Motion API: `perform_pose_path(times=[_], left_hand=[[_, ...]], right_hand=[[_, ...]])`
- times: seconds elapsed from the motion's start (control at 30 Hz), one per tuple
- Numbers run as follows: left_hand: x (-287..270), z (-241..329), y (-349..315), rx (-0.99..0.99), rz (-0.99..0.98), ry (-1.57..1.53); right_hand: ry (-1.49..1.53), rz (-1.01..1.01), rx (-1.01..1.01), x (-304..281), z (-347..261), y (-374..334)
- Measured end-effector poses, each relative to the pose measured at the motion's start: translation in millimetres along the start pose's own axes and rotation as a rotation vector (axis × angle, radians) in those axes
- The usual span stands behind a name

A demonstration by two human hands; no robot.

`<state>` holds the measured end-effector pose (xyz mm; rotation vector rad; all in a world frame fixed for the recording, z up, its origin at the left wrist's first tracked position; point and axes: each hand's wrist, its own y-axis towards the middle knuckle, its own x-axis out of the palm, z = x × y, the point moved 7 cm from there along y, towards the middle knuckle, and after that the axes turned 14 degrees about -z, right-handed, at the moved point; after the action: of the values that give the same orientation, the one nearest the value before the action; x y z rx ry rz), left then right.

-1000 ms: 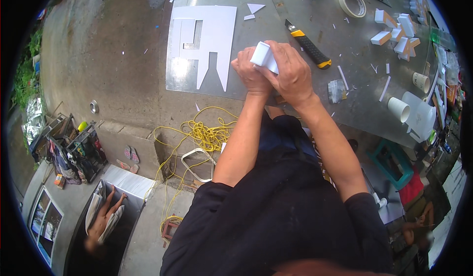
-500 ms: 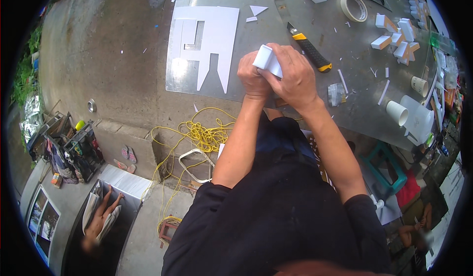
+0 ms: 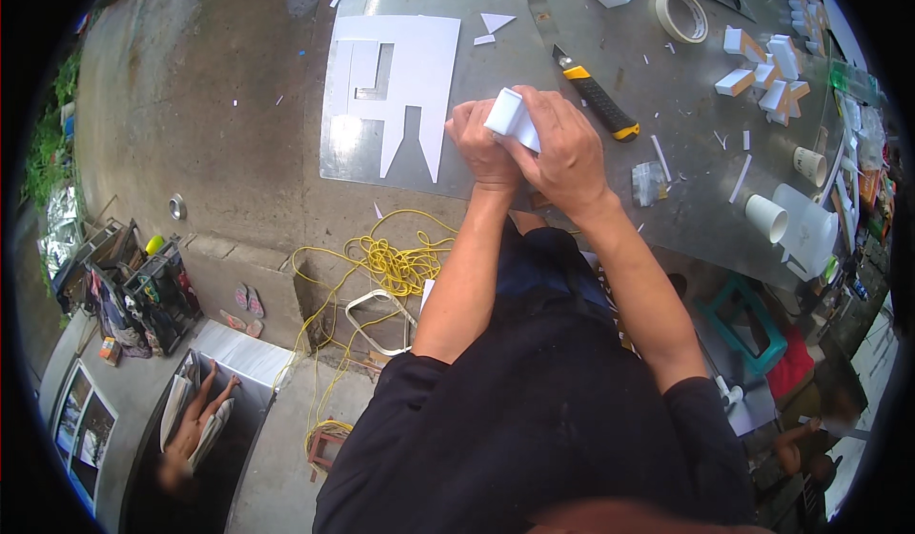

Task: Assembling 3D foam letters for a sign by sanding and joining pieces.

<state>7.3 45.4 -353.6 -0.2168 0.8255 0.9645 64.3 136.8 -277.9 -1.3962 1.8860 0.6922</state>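
Note:
Both my hands are together over the near edge of the metal table, closed around a small white folded block-like piece (image 3: 512,115). My left hand (image 3: 483,148) grips it from the left side, its fingers partly hidden behind the piece. Across its right side lie the fingers and thumb of my right hand (image 3: 564,143). Just beyond my right hand rests a utility knife (image 3: 600,100) with a black and yellow handle, its blade out. A white sheet with cut-out shapes (image 3: 434,77) lies flat to the left of my hands.
A roll of tape (image 3: 681,16) and several white and brown angular pieces (image 3: 767,72) sit at the table's far right. Paper cups (image 3: 766,218) stand near the right edge. Yellow rope (image 3: 396,262) is heaped below the table. Other people are at lower left and lower right.
My left fingers have spread slightly outward to the left, and the white piece has shifted a little left in my hands. The person at lower right has changed posture.

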Motion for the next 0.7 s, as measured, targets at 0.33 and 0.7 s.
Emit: perform_pose_path(times=[0.33,0.7], left_hand=[[-5.2,1.0,-0.2,0.081,0.065,-0.129],[-0.5,-0.7,-0.9,0.091,0.012,-0.218]], right_hand=[[-0.045,0.012,-0.007,1.8,-0.9,-0.6],[-0.1,0.027,-0.046,1.1,-1.7,-0.7]])
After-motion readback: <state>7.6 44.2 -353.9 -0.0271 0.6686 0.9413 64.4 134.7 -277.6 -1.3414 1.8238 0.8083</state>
